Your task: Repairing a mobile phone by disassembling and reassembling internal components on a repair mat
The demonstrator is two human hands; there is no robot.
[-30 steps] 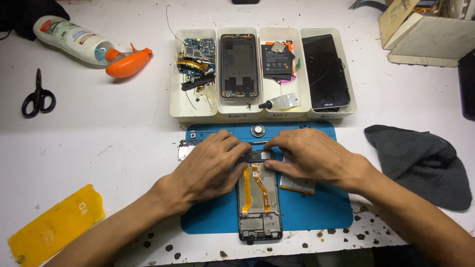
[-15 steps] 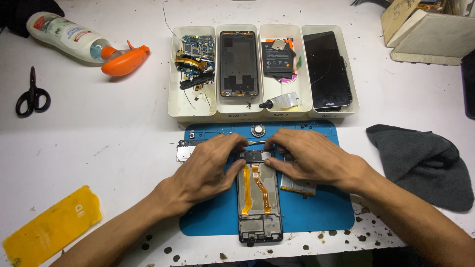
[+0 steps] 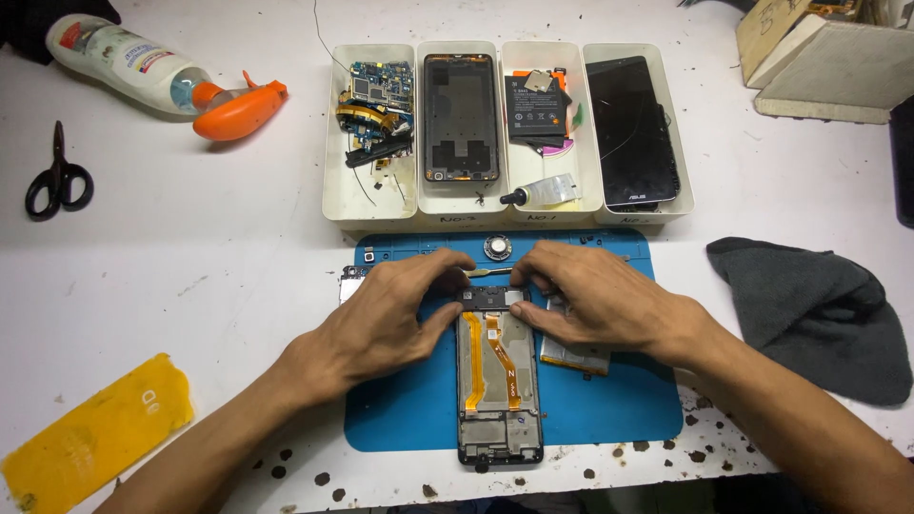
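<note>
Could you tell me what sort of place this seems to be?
Probably a phone repair bench: an opened phone lies on a blue work mat, and white trays hold circuit boards and a screen.
</note>
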